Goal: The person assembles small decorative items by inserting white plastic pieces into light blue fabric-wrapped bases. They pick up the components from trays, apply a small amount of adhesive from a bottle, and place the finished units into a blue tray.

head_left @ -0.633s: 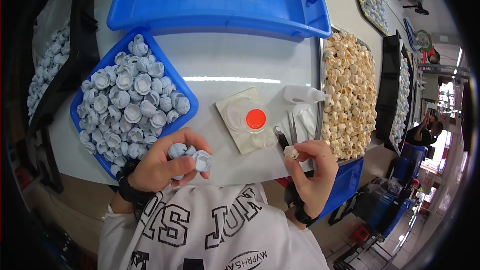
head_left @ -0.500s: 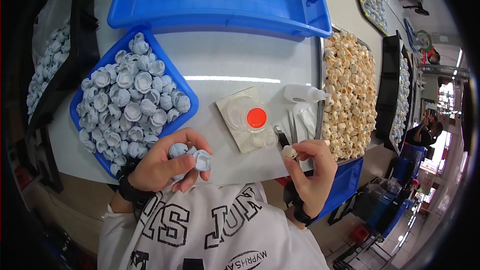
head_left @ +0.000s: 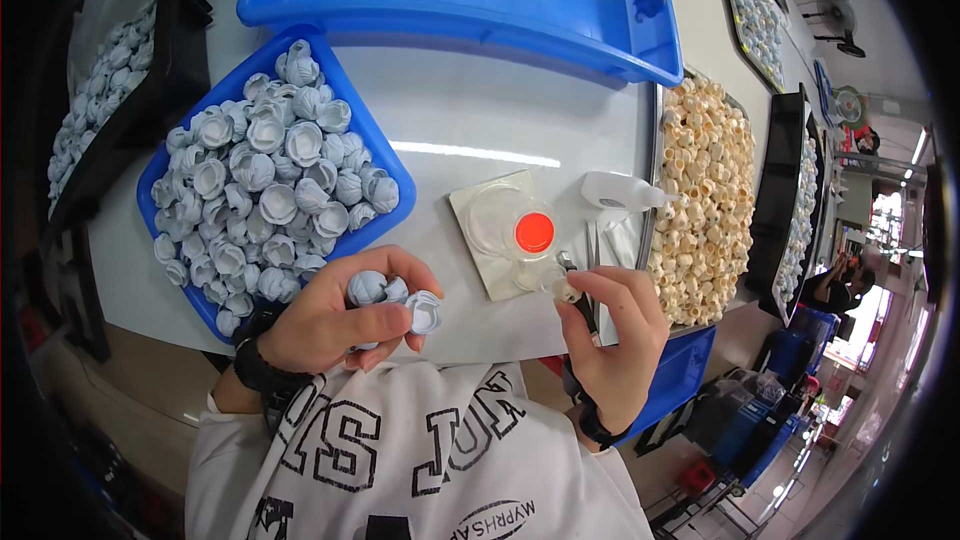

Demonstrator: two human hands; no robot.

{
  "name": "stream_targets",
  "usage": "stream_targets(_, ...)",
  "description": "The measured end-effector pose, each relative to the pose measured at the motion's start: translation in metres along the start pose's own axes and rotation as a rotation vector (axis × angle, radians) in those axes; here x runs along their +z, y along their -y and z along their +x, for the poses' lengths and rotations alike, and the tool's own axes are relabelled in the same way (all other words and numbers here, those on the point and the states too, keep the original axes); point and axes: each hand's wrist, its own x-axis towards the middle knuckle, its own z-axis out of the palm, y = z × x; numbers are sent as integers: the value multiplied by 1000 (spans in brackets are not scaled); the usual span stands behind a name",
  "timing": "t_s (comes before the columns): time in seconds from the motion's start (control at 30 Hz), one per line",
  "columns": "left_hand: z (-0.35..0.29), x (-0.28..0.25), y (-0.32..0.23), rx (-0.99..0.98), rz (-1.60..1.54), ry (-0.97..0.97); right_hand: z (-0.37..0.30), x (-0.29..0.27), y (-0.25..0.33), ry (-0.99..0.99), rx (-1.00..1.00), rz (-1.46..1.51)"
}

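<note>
My left hand (head_left: 335,315) is closed around several pale blue hollow, cup-shaped pieces (head_left: 424,313); one sits at the fingertips with its opening showing. Between the thumb and fingers of my right hand (head_left: 622,345) is a small cream hollow piece (head_left: 566,290), pinched near the small clear dishes. The two hands are apart, above the near edge of the table. To the left, a blue tray (head_left: 398,175) is heaped with more pale blue pieces. On the right, a metal tray (head_left: 655,155) holds many cream ones.
A square pale board (head_left: 480,240) carries clear round dishes and a red disc (head_left: 535,232). Beyond my right hand lie a white squeeze bottle (head_left: 615,191), tweezers (head_left: 594,240) and a dark-handled tool (head_left: 566,260). A large blue bin (head_left: 460,30) stands at the back.
My right hand has moved slightly left and away from me, bringing the cream piece close to the small dishes. My left hand keeps its pale blue pieces. The whole view has shifted a little.
</note>
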Motion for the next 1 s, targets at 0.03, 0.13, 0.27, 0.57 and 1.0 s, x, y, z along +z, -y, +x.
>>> stream_targets(0.03, 0, 0, 0, 1, -10, -1, 2, 0, 2, 12, -12, -12)
stream_targets(0.13, 0, 1, -2, 3, 10, -29, 6, 3, 4, 38, -25, -18)
stream_targets(0.27, 0, 2, -2, 15, 21, -33, 3, 4, 1, 51, -27, -35)
stream_targets(0.57, -1, 11, -8, 78, 117, -73, -11, 5, -11, -24, 32, 46)
stream_targets(1.0, -5, 27, -10, 278, 389, -29, 3, 17, 32, -40, -332, 682)
